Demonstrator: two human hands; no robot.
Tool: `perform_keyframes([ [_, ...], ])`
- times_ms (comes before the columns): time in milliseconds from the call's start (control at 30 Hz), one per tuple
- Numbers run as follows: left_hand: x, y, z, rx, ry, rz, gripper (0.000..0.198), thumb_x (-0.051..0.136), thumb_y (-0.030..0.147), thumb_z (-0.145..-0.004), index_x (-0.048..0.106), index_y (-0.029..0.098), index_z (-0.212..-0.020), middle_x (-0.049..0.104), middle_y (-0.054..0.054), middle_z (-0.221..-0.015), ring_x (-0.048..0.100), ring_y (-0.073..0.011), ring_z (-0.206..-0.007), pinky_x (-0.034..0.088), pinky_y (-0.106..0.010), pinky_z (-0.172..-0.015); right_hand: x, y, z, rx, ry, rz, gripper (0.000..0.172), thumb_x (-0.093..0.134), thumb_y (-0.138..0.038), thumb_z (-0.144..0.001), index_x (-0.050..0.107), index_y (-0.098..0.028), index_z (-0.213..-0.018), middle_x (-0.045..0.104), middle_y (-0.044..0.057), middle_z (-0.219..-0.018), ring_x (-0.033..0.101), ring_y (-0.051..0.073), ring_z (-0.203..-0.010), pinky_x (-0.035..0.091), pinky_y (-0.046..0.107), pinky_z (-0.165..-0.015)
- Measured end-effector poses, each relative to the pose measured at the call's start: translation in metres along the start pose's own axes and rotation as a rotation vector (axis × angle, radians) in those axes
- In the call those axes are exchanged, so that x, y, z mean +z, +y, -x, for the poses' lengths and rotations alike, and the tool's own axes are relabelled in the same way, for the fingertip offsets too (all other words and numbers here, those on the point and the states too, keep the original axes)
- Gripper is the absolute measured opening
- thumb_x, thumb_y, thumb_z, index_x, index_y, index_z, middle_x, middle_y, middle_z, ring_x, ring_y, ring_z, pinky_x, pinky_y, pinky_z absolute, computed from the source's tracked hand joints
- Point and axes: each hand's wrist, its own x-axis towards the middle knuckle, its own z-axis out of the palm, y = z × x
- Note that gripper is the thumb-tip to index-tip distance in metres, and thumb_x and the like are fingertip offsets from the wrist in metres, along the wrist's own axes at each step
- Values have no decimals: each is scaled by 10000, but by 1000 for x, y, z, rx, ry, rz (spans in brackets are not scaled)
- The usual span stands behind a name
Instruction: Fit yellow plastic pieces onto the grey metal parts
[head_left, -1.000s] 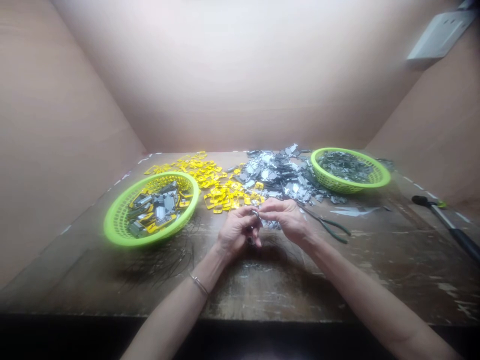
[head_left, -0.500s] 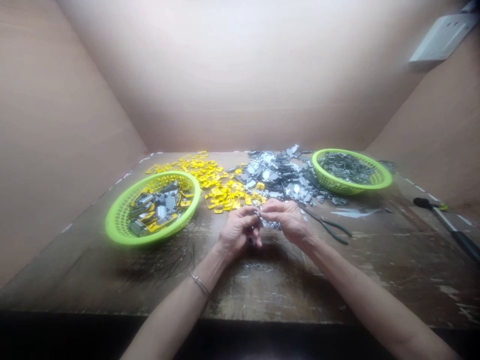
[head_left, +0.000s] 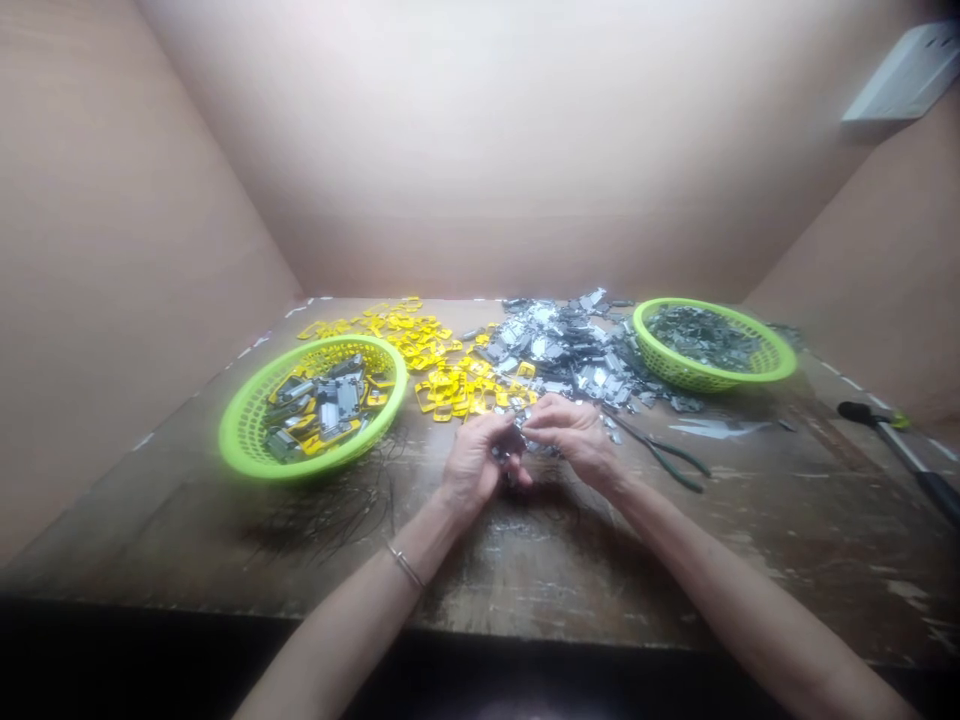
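Observation:
My left hand (head_left: 476,460) is closed around a small part, mostly hidden by the fingers, over the middle of the table. Right against it, my right hand (head_left: 571,435) pinches at the same spot with thumb and forefinger; what sits between them is too small to name. Beyond the hands lie a heap of yellow plastic frames (head_left: 461,385) and a heap of silver-grey metal plates (head_left: 551,340). Pliers with dark green handles (head_left: 667,455) rest just right of my right hand.
A green basket (head_left: 240,440) at left holds yellow and grey pieces. Another green basket (head_left: 784,370) at back right holds small metal parts. Thin dark wires (head_left: 337,515) lie near the left basket. A black-handled tool (head_left: 896,440) lies at far right on the worn table (head_left: 570,600).
The view has shifted slightly, moving the scene a little to the right. Both hands stay together at the same place, with small finger movements only.

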Motion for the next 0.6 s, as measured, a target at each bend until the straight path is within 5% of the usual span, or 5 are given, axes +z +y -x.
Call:
perform_keyframes([
  [367,4,0,4,46,239,52,187,560,282,-577,526,117,-658,535,-5,-579,461,-91,-404,418,-280,-393,18,9,8,6,143,-2,56,638,-221,-574,655,-201,-624,525,34,-801,499,141,-763,413,290,-700],
  [600,2,-4,-2,126,345,58,90,571,179,-547,530,100,-554,527,3,-547,467,-72,-483,380,-200,-454,26,13,14,160,145,-156,126,631,-275,-578,652,-188,-668,532,56,-863,532,162,-724,489,279,-528],
])
